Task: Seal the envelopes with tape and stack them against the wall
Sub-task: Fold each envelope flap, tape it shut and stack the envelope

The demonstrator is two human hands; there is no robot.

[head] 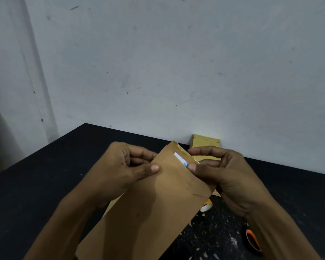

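Envelope in hand: we see a long brown envelope [154, 207] raised above the worktop, slanting from lower left up to upper right, its top end toward the wall.
Flap end: a white strip with a blue mark [180, 158] shows at the mouth, beside a glossy folded flap; whether tape is on it we cannot tell.
Left grip: our left hand [128, 166] pinches the envelope's left edge near the top, thumb on the face, fingers curled behind.
Right grip: our right hand [225, 175] pinches the right edge at the white strip, thumb tip on the paper, forefinger stretched over the flap.
Stacked envelope: a second brown envelope [205, 142] stands against the wall [176, 62], behind the raised one.
Worktop: black worktop [36, 184], pale specks on its right part.
Other things: a black-and-orange roll [252, 239] lies at lower right, half hidden by our right forearm; a small white-and-yellow thing [206, 205] peeks out under the envelope's right edge.
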